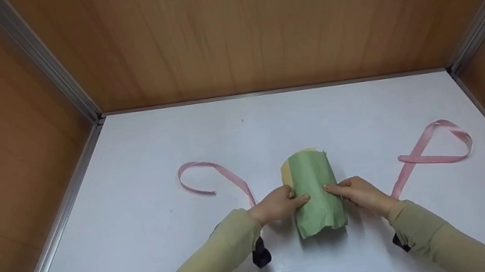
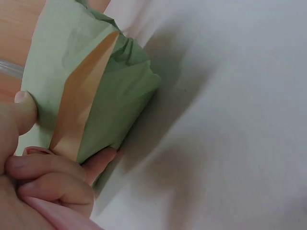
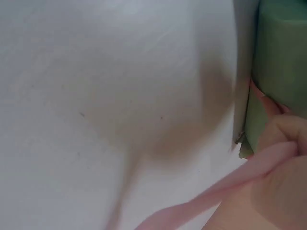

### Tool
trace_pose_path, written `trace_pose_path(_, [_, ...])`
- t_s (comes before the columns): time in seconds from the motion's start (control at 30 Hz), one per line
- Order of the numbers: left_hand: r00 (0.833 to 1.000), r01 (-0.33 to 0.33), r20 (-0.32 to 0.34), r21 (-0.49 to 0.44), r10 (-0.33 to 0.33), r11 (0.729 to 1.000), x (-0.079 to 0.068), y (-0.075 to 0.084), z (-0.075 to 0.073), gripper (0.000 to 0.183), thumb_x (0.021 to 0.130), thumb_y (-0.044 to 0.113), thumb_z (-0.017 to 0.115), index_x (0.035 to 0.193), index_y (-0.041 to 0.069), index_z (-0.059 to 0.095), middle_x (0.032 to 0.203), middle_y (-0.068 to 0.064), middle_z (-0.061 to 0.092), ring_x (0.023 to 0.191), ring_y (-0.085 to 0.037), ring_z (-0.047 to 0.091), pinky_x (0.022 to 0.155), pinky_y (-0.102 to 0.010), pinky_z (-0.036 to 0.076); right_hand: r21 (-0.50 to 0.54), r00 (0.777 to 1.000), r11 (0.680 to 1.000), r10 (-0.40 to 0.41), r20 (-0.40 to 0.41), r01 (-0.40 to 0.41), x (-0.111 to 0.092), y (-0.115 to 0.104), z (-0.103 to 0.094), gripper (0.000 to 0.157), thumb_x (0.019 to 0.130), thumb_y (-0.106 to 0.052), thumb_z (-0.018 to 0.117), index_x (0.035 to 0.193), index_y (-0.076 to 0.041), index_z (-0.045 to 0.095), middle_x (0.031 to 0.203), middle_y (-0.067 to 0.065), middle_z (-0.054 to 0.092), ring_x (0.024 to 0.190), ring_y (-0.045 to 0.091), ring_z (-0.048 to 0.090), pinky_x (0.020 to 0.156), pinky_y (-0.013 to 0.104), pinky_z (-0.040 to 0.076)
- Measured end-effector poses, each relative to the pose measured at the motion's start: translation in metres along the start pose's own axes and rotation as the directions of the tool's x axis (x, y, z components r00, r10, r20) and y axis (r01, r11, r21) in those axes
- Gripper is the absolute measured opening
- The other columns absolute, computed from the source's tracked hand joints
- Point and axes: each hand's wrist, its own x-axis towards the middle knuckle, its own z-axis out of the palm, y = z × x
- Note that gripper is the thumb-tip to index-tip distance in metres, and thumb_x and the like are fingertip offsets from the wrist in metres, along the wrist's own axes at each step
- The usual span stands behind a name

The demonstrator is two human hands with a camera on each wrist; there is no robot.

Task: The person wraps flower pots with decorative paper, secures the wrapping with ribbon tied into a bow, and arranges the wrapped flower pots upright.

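Note:
A package wrapped in green paper (image 1: 315, 193) lies near the table's middle, with a yellow-orange paper edge (image 1: 286, 174) along its left side. My left hand (image 1: 277, 205) grips its left side, thumb on top. My right hand (image 1: 360, 192) holds the opposite side, with its thumb on the upper face. Pink ribbon (image 1: 232, 176) trails from the left hand. More pink ribbon (image 3: 216, 189) runs out of the right hand's curled fingers. In the left wrist view, the paper at the package's end (image 2: 127, 62) looks folded and creased. The ribbon's course beneath the package is hidden.
The ribbon's left tail curls on the white table (image 1: 202, 133), while its right tail (image 1: 417, 152) forms a crossed loop. Wooden panels (image 1: 253, 24) with metal edging (image 1: 63, 82) enclose the back and both sides. Dark wrist straps (image 1: 261, 255) show below the sleeves.

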Motion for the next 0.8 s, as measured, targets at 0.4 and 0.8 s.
trace_pose_path(0.4, [0.999,0.026,-0.021,-0.045,-0.027,0.999,-0.003,-0.012,0.001,0.054,0.092,0.052,0.053,0.112,0.002,0.056,0.105,-0.007,0.060,0.094,-0.018,0.053,0.087,-0.038,0.045,-0.431,0.839,0.821,-0.498,-0.219,0.375,-0.007,-0.007,0.017,0.055,0.090,-0.034,0.063,0.131,0.001,0.049,0.128,0.018,0.045,0.120,0.033,0.043,0.101,0.049,0.038])
trace_pose_path(0.8, [0.999,-0.050,0.018,-0.058,0.051,0.997,-0.001,-0.015,-0.001,0.044,0.094,0.046,0.052,0.106,0.004,0.060,0.088,-0.004,0.059,0.080,-0.019,0.056,0.068,-0.029,0.045,-0.423,0.585,0.501,-0.806,0.091,0.755,0.005,-0.006,0.030,0.054,0.084,-0.028,0.069,0.132,-0.006,0.054,0.142,0.007,0.046,0.137,0.029,0.033,0.107,0.052,0.031])
